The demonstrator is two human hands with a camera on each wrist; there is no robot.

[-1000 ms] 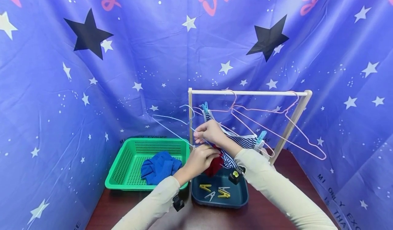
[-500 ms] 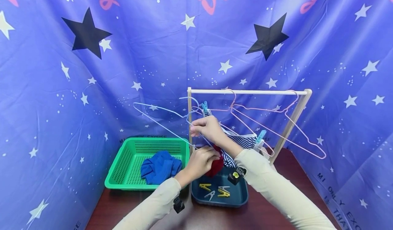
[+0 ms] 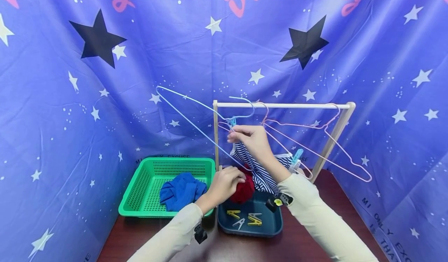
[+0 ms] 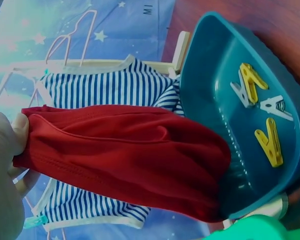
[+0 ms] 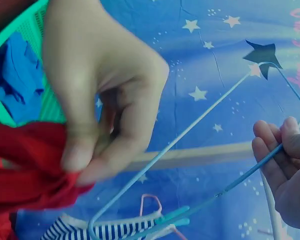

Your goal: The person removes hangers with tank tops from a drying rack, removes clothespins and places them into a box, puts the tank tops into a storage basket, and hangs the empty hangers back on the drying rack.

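I have left hand (image 3: 224, 182) grip pinching one end of red cloth (image 3: 244, 190); cloth hangs at far side of dark tray (image 3: 269, 215), mid-counter (image 3: 290, 246). Right hand (image 3: 253, 139) grip pinches blue hanger (image 5: 250, 171) between thumb and fingers. Hanger's lower corner just beside cloth; can't tell if touching. Tray holds yellow and grey clips (image 3: 254, 220). Green basket (image 3: 131, 196) with blue cloth (image 3: 183, 192) along counter's left edge. Striped top (image 3: 264, 174) hangs on rack (image 3: 304, 106) near far edge.
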